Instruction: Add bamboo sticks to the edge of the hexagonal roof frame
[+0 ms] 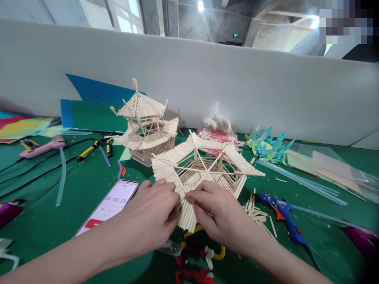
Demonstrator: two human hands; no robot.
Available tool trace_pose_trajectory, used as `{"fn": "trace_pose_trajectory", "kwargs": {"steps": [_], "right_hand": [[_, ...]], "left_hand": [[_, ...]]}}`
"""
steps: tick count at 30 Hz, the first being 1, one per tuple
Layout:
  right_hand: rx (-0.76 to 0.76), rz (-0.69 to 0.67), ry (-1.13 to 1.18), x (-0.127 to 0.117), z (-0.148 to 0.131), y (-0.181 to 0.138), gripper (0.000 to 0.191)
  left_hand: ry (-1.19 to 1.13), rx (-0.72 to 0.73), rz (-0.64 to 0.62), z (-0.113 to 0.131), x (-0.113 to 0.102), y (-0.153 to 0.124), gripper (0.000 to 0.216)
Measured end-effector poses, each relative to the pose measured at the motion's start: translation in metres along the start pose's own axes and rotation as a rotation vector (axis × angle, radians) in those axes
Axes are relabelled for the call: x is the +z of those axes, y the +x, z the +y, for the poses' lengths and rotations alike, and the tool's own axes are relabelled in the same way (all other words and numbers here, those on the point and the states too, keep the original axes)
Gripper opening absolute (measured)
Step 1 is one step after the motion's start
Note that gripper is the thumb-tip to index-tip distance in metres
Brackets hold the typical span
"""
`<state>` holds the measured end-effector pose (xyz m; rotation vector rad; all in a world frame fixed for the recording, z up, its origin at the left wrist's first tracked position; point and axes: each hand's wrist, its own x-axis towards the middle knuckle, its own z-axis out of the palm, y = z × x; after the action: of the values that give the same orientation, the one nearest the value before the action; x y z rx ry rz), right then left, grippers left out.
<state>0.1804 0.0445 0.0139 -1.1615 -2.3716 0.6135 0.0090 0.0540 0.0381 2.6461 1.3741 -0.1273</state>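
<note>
A wooden-stick pavilion model (173,177) with an open six-sided roof frame stands right in front of me. My left hand (158,209) is curled closed at its front left roof edge; whatever its fingertips hold is hidden. My right hand (217,215) pinches at the inner end of the front roof panel (187,217), on what looks like a thin wooden stick there. The fingertips of both hands nearly meet. Behind to the left rises a finished-looking stick pagoda (145,106) with two roof tiers. Loose wooden sticks (256,213) lie beside my right wrist.
At left, a phone (111,205) shows a running timer, near a pink glue gun (44,148) and yellow cutter (88,150). A blue glue gun (286,215), clear glue sticks (302,183) and folded paper (268,144) lie right. Scissors (220,252) sit below my hands. A white partition (251,86) stands behind.
</note>
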Motion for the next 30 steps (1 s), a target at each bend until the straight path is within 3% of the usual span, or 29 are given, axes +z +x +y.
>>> {"fn": "trace_pose_trajectory", "kwargs": {"steps": [20, 30], "right_hand": [[-0.009, 0.024, 0.023, 0.001, -0.002, -0.003, 0.023], [-0.009, 0.047, 0.032, 0.004, -0.001, -0.003, 0.024]], "left_hand": [[0.148, -0.075, 0.091, 0.017, 0.007, -0.009, 0.033], [0.094, -0.115, 0.096, 0.016, 0.007, -0.017, 0.031]]}}
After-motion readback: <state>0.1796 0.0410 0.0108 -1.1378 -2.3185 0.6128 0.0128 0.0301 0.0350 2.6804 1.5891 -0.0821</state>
